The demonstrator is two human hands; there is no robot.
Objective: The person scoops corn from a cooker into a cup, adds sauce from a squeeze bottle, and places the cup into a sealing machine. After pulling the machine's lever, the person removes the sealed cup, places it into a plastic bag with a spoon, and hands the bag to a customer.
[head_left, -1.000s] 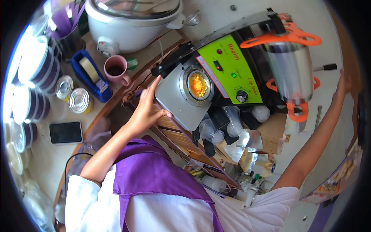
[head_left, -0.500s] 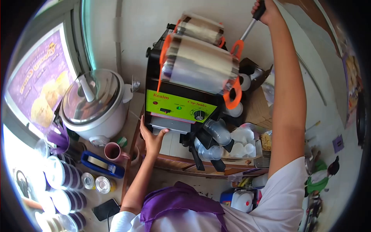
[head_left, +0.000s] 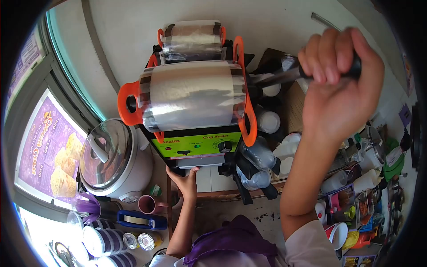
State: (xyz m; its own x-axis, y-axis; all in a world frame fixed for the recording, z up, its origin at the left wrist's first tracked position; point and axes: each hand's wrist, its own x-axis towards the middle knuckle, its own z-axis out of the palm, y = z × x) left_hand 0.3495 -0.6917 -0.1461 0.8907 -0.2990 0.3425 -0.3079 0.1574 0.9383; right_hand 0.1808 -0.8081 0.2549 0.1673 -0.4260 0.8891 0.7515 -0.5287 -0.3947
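Note:
My right hand [head_left: 340, 75] is wrapped round the black grip of the metal lever, on the right of the cup sealer. The sealer has a green front panel [head_left: 195, 146] with a lit green light, and a large roll of clear film [head_left: 191, 95] between orange holders. A smaller film roll [head_left: 191, 40] sits behind it. Low at the front, my left hand [head_left: 184, 180] rests against the grey tray [head_left: 200, 162], thumb and fingers apart. What lies inside the tray is hidden.
To the left stand a rice cooker [head_left: 115, 160], a pink mug [head_left: 149, 204], a blue tape dispenser [head_left: 141, 220], two cans [head_left: 149, 240] and stacked cups [head_left: 100, 240]. Clear plastic cups [head_left: 258, 155] lie right of the sealer. A person in green [head_left: 393, 158] is at the far right.
My right hand has brought the lever down and nearer. The large film roll appears closer and the view has shifted. My left hand remains at the tray.

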